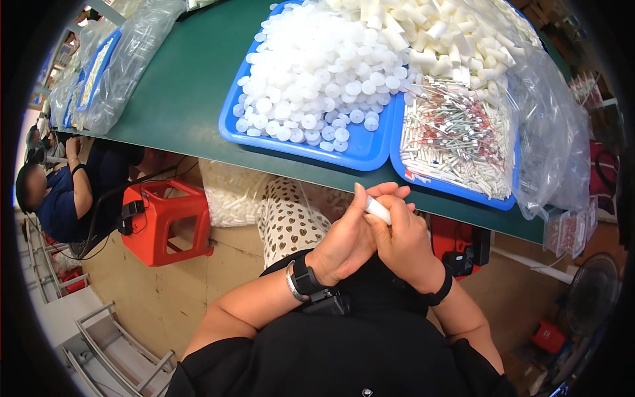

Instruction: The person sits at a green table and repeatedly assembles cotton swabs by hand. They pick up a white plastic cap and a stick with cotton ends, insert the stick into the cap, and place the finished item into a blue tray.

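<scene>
In front of my body, just off the table's near edge, my two hands come together around a small white plastic cylinder (378, 210). My right hand (409, 246) grips it with thumb and bent fingers. My left hand (347, 243) is turned palm up, its thumb raised beside the cylinder and its fingers curved beneath it. Parts of the cylinder and the left fingers are hidden by the right hand. Beyond them, a blue tray (304, 153) carries a heap of translucent white discs (311, 86). A second blue tray (456, 193) holds thin white sticks and red and metallic pins (456, 132).
White cylinders (450, 40) are piled behind the pin tray on the green table (178, 86). Clear plastic bags (552, 119) hang at the right edge. A red stool (165, 225) and a seated person (66, 192) are at left; a fan (593, 291) stands at right.
</scene>
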Demonstrator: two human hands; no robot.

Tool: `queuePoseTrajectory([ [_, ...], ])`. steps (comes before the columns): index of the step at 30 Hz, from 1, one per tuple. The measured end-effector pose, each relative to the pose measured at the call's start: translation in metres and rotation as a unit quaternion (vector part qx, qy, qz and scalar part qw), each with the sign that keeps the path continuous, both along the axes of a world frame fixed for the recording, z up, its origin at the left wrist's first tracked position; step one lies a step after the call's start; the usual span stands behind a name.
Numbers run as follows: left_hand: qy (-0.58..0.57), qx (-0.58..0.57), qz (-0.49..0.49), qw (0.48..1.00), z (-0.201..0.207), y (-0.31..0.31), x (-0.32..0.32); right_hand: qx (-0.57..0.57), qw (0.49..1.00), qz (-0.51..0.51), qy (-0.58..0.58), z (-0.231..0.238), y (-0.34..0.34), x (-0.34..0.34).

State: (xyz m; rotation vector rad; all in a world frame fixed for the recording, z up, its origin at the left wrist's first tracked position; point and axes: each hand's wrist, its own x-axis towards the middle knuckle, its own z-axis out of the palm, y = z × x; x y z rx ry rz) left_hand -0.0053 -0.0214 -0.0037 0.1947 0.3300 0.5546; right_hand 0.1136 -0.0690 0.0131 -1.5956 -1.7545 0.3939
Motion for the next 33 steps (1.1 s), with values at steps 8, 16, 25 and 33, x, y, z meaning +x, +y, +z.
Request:
queuePoseTrajectory([
  [8, 0.087, 0.082, -0.002, 0.993, -0.001, -0.008, -0.003, -0.062, 0.994, 0.004, 0.095, -0.004, -0.003, 0.0],
  [16, 0.106, 0.1, -0.005, 0.989, 0.009, 0.006, -0.016, -0.432, 0.695, 0.048, 0.573, 0.011, 0.001, 0.017],
  [25, 0.182, 0.11, 0.048, 0.976, -0.012, -0.016, -0.016, -0.171, 0.981, 0.063, 0.065, -0.015, -0.008, -0.007],
  [33, 0.192, 0.047, -0.003, 0.98, -0.012, -0.009, -0.026, -0.4, 0.706, 0.048, 0.582, -0.033, 0.004, 0.002],
])
